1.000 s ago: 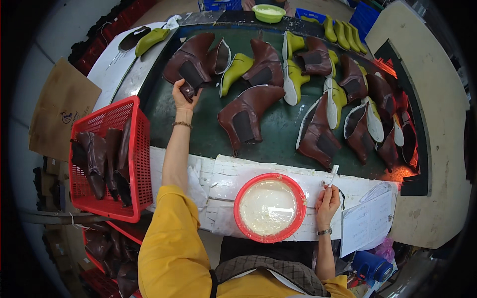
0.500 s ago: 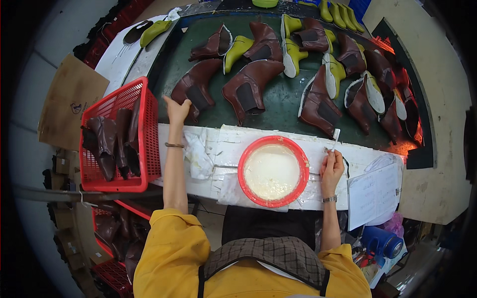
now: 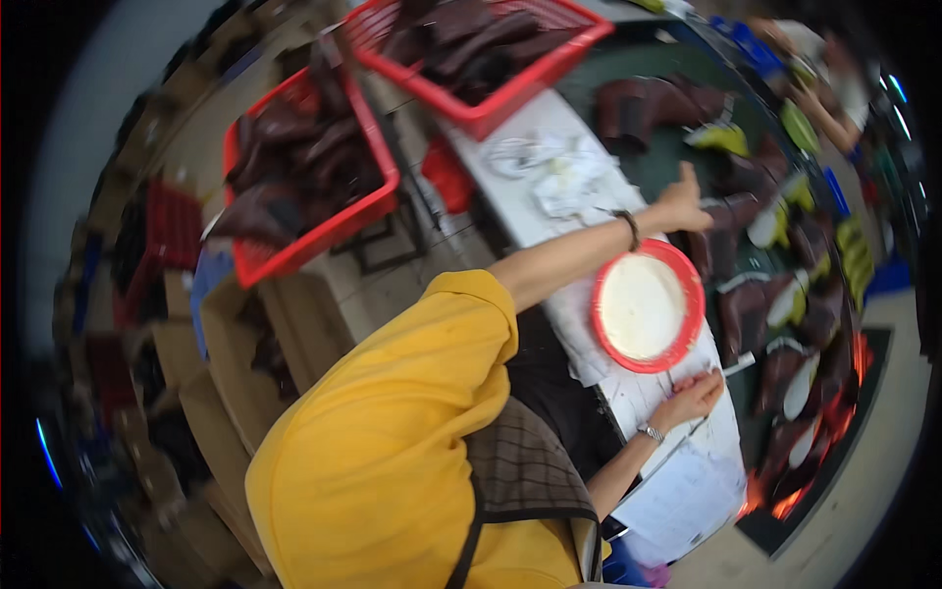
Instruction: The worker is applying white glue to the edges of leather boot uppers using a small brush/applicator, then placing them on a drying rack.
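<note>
Left hand (image 3: 682,204): extended over the green work surface (image 3: 677,147), thumb up, touching a dark brown boot upper (image 3: 726,211); grip unclear through blur. Right hand (image 3: 695,398): closed around a thin brush (image 3: 731,366) beside the red bowl (image 3: 648,306) of white paste. Progress: many uppers lie spread out, two red baskets (image 3: 304,187) remain full—much apparently left.

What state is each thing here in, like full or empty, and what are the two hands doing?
Red bowl: holds pale liquid.
Upper red basket: full of brown leather pieces.
Lower red basket: full of brown leather pieces.
Left hand: open, reaching over the green work surface.
Right hand: closed on a thin tool.
</note>
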`<control>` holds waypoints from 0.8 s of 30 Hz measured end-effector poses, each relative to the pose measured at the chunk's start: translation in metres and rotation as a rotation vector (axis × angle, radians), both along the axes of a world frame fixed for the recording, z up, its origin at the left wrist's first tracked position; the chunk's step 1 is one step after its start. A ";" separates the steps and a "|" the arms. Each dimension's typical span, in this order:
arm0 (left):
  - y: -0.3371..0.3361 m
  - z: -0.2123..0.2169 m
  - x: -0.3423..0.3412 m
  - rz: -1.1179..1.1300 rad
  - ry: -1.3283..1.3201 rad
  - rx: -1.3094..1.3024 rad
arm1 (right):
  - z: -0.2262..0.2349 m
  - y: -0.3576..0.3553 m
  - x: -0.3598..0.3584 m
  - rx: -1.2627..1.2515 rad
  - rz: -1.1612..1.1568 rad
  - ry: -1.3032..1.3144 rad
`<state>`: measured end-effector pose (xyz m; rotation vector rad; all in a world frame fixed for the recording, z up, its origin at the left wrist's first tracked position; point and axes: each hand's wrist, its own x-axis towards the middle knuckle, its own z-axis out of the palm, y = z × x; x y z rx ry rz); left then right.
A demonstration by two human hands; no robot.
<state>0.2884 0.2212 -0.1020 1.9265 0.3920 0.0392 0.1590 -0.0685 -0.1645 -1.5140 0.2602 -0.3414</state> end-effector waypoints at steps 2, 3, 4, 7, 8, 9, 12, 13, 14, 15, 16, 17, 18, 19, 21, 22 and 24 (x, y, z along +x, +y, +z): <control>0.005 0.021 -0.043 0.095 -0.296 0.046 | 0.000 -0.001 -0.002 0.003 0.029 -0.035; 0.011 0.026 -0.072 0.086 -0.401 -0.053 | 0.000 -0.001 -0.003 0.001 0.041 -0.045; 0.021 0.030 -0.103 0.063 -0.465 -0.156 | 0.000 -0.001 -0.003 0.000 0.044 -0.050; 0.081 0.035 -0.209 0.233 -0.648 0.024 | 0.000 -0.003 -0.005 0.010 0.068 -0.063; 0.109 0.037 -0.245 0.399 -0.649 0.174 | 0.000 -0.003 -0.005 0.018 0.075 -0.055; 0.140 0.039 -0.282 0.588 -0.596 0.473 | 0.000 -0.004 -0.005 -0.006 0.069 -0.058; 0.232 0.044 -0.393 1.158 -0.156 1.061 | 0.000 -0.002 -0.005 -0.025 0.067 -0.064; 0.246 0.040 -0.429 1.325 0.033 1.082 | 0.000 -0.001 -0.005 -0.030 0.053 -0.057; 0.254 0.033 -0.457 1.487 0.273 0.952 | 0.001 0.000 -0.005 -0.046 0.040 -0.058; 0.260 0.025 -0.477 1.594 0.328 0.872 | 0.001 0.000 -0.005 -0.042 0.036 -0.052; 0.266 0.019 -0.491 1.688 0.450 0.667 | 0.001 0.001 -0.005 -0.027 0.035 -0.049; 0.270 0.012 -0.498 1.693 0.417 0.710 | 0.001 0.001 -0.005 -0.035 0.038 -0.050; 0.273 0.005 -0.500 1.697 0.437 0.656 | 0.001 0.002 -0.004 -0.052 0.036 -0.046; 0.280 -0.002 -0.496 1.719 0.475 0.654 | 0.001 0.001 -0.004 -0.049 0.035 -0.055; 0.289 -0.010 -0.493 1.805 0.468 0.668 | 0.000 0.000 -0.004 -0.053 0.073 -0.075; 0.293 -0.014 -0.491 1.893 0.431 0.723 | -0.001 0.000 -0.004 -0.053 0.081 -0.091; 0.298 -0.017 -0.494 2.018 0.157 0.694 | -0.001 -0.002 -0.004 -0.082 0.065 -0.066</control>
